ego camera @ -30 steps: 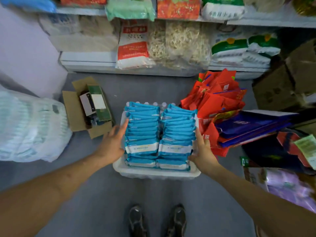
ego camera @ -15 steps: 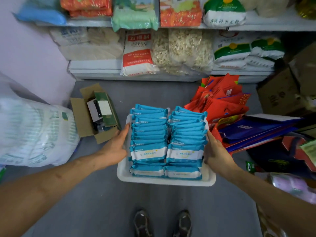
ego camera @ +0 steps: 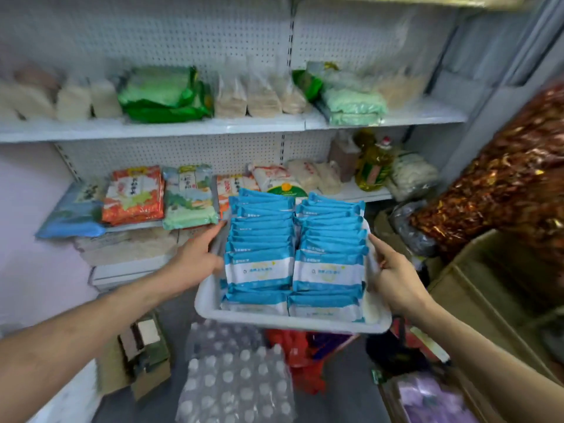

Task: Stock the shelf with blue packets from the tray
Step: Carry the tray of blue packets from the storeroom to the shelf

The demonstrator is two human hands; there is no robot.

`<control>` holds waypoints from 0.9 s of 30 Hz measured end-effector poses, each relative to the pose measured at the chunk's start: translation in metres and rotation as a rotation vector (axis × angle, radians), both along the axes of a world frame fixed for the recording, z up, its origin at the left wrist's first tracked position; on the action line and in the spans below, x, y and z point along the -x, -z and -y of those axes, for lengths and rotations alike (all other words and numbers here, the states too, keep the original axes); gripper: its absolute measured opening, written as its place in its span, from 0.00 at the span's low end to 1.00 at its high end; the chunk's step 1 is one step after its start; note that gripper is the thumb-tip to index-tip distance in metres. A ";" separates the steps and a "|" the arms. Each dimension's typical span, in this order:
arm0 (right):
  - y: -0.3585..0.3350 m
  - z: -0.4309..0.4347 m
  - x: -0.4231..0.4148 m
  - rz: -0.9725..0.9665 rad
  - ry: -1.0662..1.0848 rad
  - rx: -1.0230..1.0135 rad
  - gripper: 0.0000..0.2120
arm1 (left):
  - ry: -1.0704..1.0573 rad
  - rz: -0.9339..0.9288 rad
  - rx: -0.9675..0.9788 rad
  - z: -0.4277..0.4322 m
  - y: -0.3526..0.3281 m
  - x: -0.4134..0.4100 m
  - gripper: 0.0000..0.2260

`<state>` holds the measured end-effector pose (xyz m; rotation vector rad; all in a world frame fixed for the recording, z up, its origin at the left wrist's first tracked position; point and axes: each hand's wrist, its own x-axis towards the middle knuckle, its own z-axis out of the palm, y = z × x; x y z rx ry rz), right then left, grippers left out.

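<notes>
A white tray [ego camera: 283,322] is held up in the air in front of the shelves. It carries two rows of blue and white packets [ego camera: 293,248] standing on edge. My left hand [ego camera: 198,254] grips the tray's left rim, thumb on top. My right hand [ego camera: 393,276] grips the right rim the same way. The white shelf unit [ego camera: 213,126] with a pegboard back stands just beyond the tray.
The shelves hold bags of rice, noodles and green packs [ego camera: 161,93], plus an oil bottle [ego camera: 374,166]. Below the tray lie a wrapped pack of water bottles [ego camera: 235,374], a cardboard box [ego camera: 143,358] and red bags. Cardboard boxes [ego camera: 488,288] and a big bag of dried chillies [ego camera: 503,178] fill the right.
Both hands closed on the tray's sides and lifted it off the floor to shelf height. My view swung up from the floor to the shelves.
</notes>
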<state>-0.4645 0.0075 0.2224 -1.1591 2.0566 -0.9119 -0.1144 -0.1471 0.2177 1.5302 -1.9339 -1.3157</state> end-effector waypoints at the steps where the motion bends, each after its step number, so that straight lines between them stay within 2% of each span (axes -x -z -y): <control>1: -0.048 -0.019 0.007 -0.010 0.039 0.012 0.40 | 0.035 -0.034 0.028 -0.006 -0.044 0.012 0.49; 2: -0.053 -0.023 0.006 0.002 0.072 0.022 0.42 | 0.021 -0.051 0.054 -0.008 -0.048 0.012 0.48; 3: -0.093 -0.045 0.011 -0.020 0.117 0.065 0.44 | 0.055 -0.081 0.099 -0.019 -0.087 0.026 0.46; 7: -0.207 -0.104 0.025 -0.062 0.301 0.197 0.39 | 0.147 -0.213 0.192 -0.033 -0.186 0.083 0.42; 8: -0.212 -0.100 0.026 -0.075 0.306 0.215 0.39 | 0.107 -0.228 0.207 -0.029 -0.189 0.083 0.42; 10: -0.251 -0.151 0.038 -0.143 0.473 0.253 0.39 | 0.269 -0.296 0.251 -0.034 -0.237 0.140 0.42; 11: -0.254 -0.147 0.040 -0.136 0.476 0.263 0.40 | 0.251 -0.300 0.249 -0.031 -0.243 0.142 0.40; 13: -0.274 -0.214 0.046 -0.187 0.611 0.248 0.39 | 0.384 -0.356 0.235 -0.067 -0.269 0.196 0.38; 14: -0.277 -0.211 0.045 -0.181 0.611 0.256 0.39 | 0.378 -0.365 0.237 -0.067 -0.268 0.196 0.38; 16: -0.292 -0.293 0.043 -0.228 0.788 0.242 0.37 | 0.578 -0.397 0.211 -0.116 -0.274 0.256 0.39; 17: -0.293 -0.290 0.045 -0.218 0.769 0.257 0.36 | 0.567 -0.386 0.216 -0.117 -0.274 0.254 0.36; 19: -0.298 -0.376 0.039 -0.279 0.962 0.235 0.36 | 0.766 -0.407 0.265 -0.180 -0.278 0.310 0.31; 20: -0.296 -0.375 0.042 -0.278 0.943 0.249 0.36 | 0.753 -0.400 0.282 -0.180 -0.276 0.308 0.30; 22: -0.297 -0.458 0.029 -0.321 1.096 0.211 0.40 | 0.909 -0.433 0.237 -0.251 -0.281 0.354 0.31; 23: -0.296 -0.460 0.029 -0.322 1.088 0.211 0.39 | 0.920 -0.418 0.214 -0.254 -0.285 0.348 0.32; 25: -0.307 -0.558 -0.002 -0.379 1.330 0.164 0.38 | 1.138 -0.446 0.154 -0.356 -0.292 0.398 0.34; 26: -0.311 -0.558 -0.002 -0.396 1.342 0.167 0.38 | 1.132 -0.454 0.155 -0.361 -0.295 0.402 0.35; 27: -0.315 -0.603 -0.022 -0.424 1.440 0.151 0.38 | 1.223 -0.466 0.150 -0.415 -0.299 0.414 0.34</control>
